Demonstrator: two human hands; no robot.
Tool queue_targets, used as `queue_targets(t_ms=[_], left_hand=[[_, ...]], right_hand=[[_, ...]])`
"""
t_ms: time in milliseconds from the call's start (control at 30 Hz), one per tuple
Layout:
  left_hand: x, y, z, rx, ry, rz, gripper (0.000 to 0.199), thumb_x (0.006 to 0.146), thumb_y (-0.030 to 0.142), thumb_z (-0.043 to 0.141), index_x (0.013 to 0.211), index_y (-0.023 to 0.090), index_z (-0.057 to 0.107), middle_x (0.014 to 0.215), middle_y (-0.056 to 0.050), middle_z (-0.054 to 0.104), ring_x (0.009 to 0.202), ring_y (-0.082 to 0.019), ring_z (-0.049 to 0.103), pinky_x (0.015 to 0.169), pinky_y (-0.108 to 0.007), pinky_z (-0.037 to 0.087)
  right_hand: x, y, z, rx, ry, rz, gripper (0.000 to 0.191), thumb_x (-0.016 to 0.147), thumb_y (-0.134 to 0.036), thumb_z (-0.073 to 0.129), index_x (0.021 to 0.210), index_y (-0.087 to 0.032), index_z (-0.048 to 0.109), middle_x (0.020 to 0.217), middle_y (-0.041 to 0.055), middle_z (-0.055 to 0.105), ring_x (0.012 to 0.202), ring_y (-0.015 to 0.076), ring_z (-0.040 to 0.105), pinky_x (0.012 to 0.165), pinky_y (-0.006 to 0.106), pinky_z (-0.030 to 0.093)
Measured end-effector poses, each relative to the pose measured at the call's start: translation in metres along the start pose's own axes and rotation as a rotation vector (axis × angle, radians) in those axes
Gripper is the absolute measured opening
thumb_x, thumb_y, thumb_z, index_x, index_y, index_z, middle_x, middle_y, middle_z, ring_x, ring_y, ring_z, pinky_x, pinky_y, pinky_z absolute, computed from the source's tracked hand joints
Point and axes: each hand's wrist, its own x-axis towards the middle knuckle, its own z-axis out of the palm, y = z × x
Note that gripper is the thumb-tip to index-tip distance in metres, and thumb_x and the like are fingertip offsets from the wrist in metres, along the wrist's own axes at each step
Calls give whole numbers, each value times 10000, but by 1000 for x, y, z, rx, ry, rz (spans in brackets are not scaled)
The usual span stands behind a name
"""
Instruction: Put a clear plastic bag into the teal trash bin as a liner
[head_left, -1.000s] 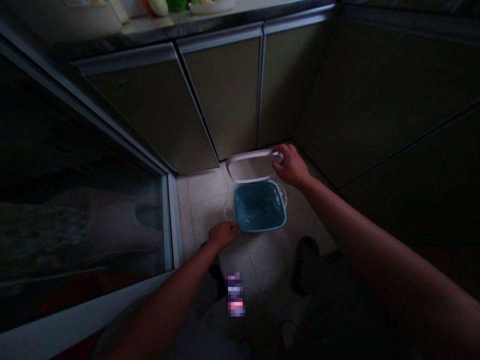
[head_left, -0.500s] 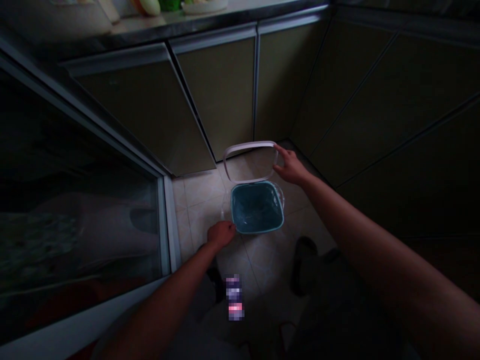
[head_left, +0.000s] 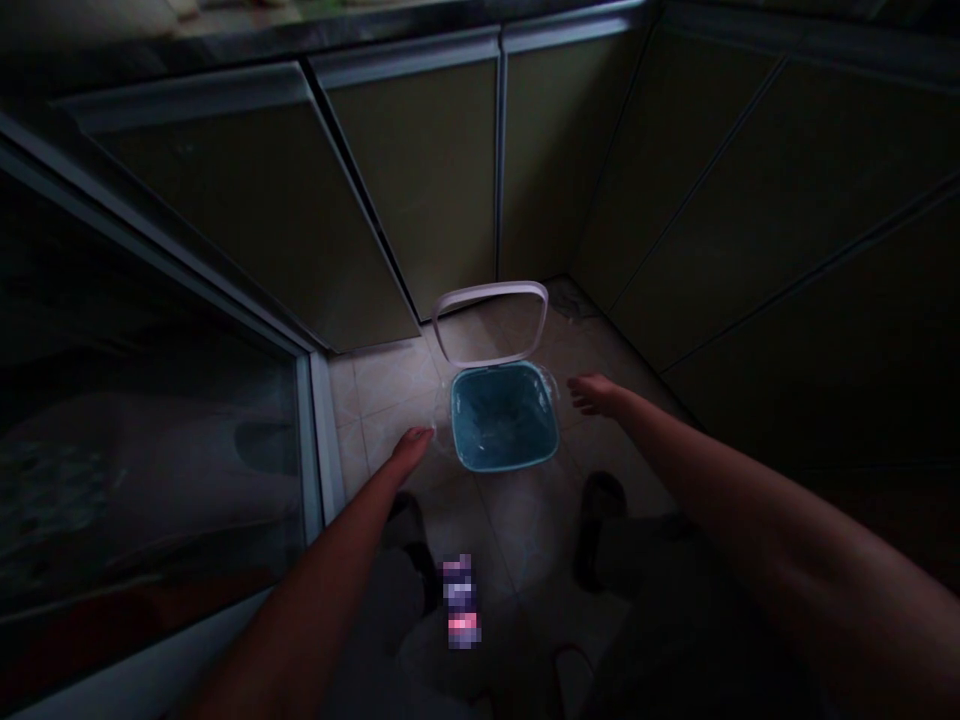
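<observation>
Head view: bin (head_left: 504, 418) between left hand (head_left: 411, 448), right hand (head_left: 596, 394) (item (head_left: 460, 600) blurred)

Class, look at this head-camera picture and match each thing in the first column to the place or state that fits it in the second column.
Column 1
1. left hand
2. right hand
3. blue bin
4. pale lid

Column 2
A. raised open behind the bin
B. standing on the floor tiles
C. just left of the bin
D. held out to the bin's right, apart from it

Pairs: 1-C, 2-D, 3-B, 4-A
</observation>
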Motion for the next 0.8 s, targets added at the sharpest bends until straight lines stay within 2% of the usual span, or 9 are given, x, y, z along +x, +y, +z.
queue_targets(t_ms=[67, 133, 233, 333, 500, 667, 800], left_hand=[[2, 1, 4, -35, -64, -40, 444, 922, 509, 491, 1190, 200, 665, 1186, -121, 746, 903, -229, 726, 650, -283, 494], [2, 4, 8, -66, -104, -60, 437, 930, 487, 479, 1199, 201, 672, 1225, -124, 736, 900, -222, 728, 637, -277, 492], [4, 9, 10, -107, -126, -67, 412, 926, 449, 481, 1195, 210, 682, 1261, -114, 726, 928, -214, 728, 653, -274, 498], [6, 14, 10, -134, -115, -71, 385, 904, 432, 495, 1148, 206, 689, 1256, -111, 730, 935, -218, 728, 661, -280, 500], [0, 18, 6, -184, -80, -55, 280, 834, 408, 536, 960, 198, 671, 1164, -103, 757, 928, -217, 726, 654, -270, 503], [-14, 27, 1, -281, -41, -10, 262, 779, 390, 507, 879, 192, 646, 1076, -101, 771, 897, -199, 723, 635, -249, 500], [-31, 41, -9, -366, 33, 50, 309, 750, 426, 479, 858, 182, 634, 1046, -118, 773, 886, -199, 720, 643, -251, 509]], right_hand=[[8, 19, 2, 27, -41, 104, 215, 987, -326, 523, 1129, -174, 578, 998, 105, 644, 721, 140, 588, 643, 264, 521], [16, 27, 4, 34, -70, 123, 209, 986, -346, 527, 1109, -183, 573, 981, 93, 638, 730, 136, 571, 649, 253, 512], [24, 26, 10, 92, -169, 106, 206, 979, -358, 525, 1065, -182, 588, 976, 80, 644, 749, 139, 568, 666, 261, 506], [27, 20, 21, 119, -250, 112, 179, 979, -350, 526, 999, -183, 585, 891, 41, 641, 648, 107, 504, 596, 224, 439], [25, 17, 30, 184, -188, 66, 170, 973, -348, 566, 1006, -181, 574, 781, -12, 598, 508, 59, 357, 482, 184, 274], [10, 18, 23, 217, -99, 14, 213, 944, -377, 624, 946, -176, 554, 703, -39, 522, 497, 53, 354, 469, 190, 241], [-14, 13, 18, 262, -116, -79, 198, 957, -328, 563, 834, -183, 511, 684, -36, 488, 476, 55, 341, 454, 204, 198]])
